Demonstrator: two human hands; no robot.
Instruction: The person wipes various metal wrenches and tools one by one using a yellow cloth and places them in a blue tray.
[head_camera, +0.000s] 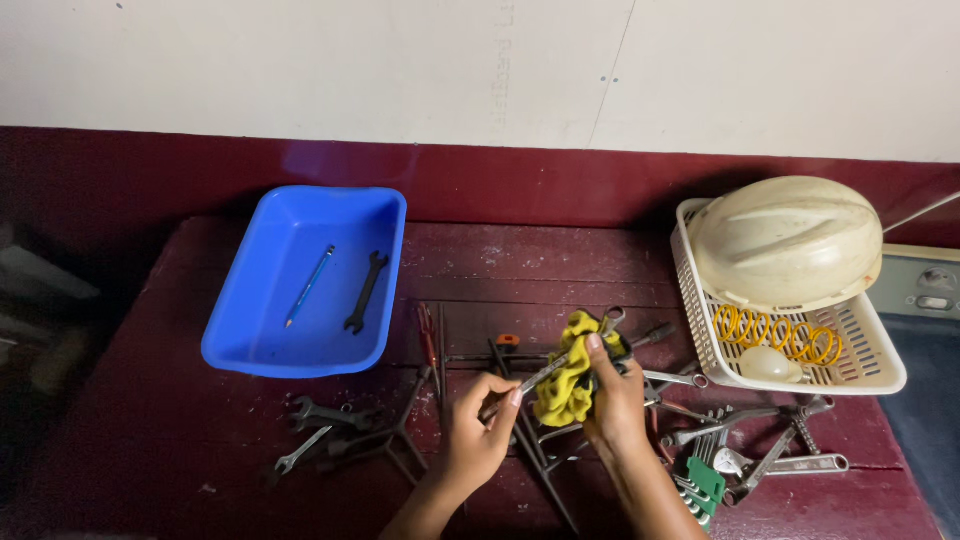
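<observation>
Gripping one wrench (545, 376), left hand (478, 432); right hand (612, 400) fingers clutching one yellow cloth (568, 385)

A crumpled yellow cloth (566, 385) hides the middle of a slim silver wrench (545, 374). Both forearms run off the bottom edge. A domed cream hard hat (785, 240) covers much of a white slatted plastic basket (705, 330).
</observation>
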